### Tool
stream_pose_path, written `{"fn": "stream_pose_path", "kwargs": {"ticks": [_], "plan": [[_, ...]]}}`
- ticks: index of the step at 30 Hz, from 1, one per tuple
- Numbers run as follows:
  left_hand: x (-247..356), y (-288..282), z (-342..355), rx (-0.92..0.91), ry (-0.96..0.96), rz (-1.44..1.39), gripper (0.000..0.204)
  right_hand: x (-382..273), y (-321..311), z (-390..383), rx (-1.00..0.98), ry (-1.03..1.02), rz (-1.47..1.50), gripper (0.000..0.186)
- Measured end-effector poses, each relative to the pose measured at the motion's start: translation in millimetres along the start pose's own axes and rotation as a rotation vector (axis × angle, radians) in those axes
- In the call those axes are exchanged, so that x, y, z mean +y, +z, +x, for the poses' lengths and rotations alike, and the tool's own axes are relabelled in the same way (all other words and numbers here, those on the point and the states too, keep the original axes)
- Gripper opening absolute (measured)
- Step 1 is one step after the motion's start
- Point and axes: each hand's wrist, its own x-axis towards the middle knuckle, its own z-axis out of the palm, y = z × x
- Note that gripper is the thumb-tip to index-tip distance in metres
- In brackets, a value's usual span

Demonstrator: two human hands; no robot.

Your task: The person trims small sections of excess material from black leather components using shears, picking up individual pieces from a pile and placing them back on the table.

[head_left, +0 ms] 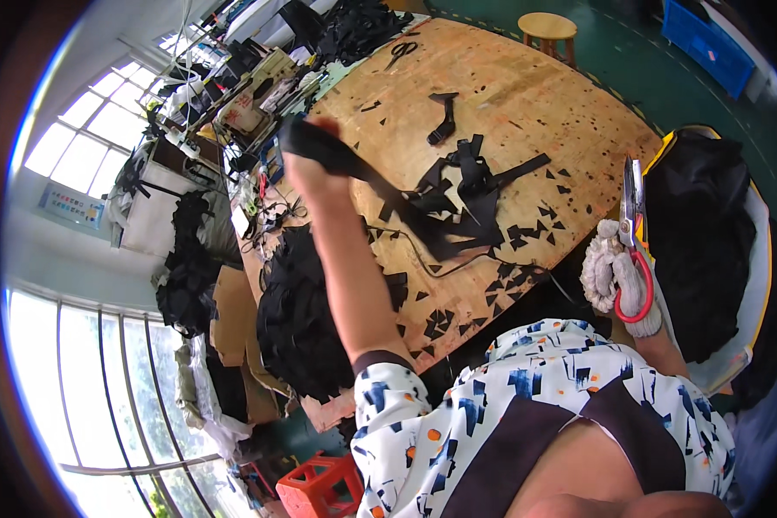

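Observation:
My left hand [309, 175], bare and raised over the left side of the wooden table [492, 73], is closed on one end of a black fabric strap [373, 177]. The strap slopes down to the right, into a loose heap of black strap pieces [475, 177] on the tabletop. By the table's right edge, my right hand [611, 268] wears a whitish knitted glove and grips scissors [635, 281] with red handles. Their blades point upward, away from the strap. Small black triangular offcuts [531, 231] lie scattered along the near part of the table.
A large heap of black pieces [292, 302] bulges at the table's left edge. On my right stands a yellow-rimmed bag [761, 259] full of black fabric. Dark-handled scissors [401, 54] rest at the far end. There are a wooden stool [547, 26] and a red stool [319, 485].

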Motion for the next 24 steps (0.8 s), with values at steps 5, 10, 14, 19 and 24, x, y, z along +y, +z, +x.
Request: {"fn": "stream_pose_path", "kwargs": {"ticks": [5, 10, 14, 19, 24], "plan": [[87.7, 38.5, 24.9, -0.289, 0.143, 0.012, 0.020, 5.2, 2.4, 7.7, 0.037, 0.005, 0.060, 0.051], [115.7, 57.8, 31.8, -0.386, -0.019, 0.037, 0.022, 14.2, 0.0, 15.6, -0.040, -0.007, 0.021, 0.052], [128.2, 55.8, 34.7, -0.235, 0.334, 0.693, 0.020, 10.5, 7.8, 14.9, 0.013, 0.047, 0.019, 0.054], [144.6, 53.9, 37.6, -0.536, 0.035, -0.122, 0.022, 5.7, 9.7, 14.3, -0.062, 0.044, -0.006, 0.056], [178.0, 34.9, 55.3, -0.427, 0.133, 0.507, 0.029, 17.0, 6.9, 18.3, -0.119, 0.008, -0.039, 0.055]]}}
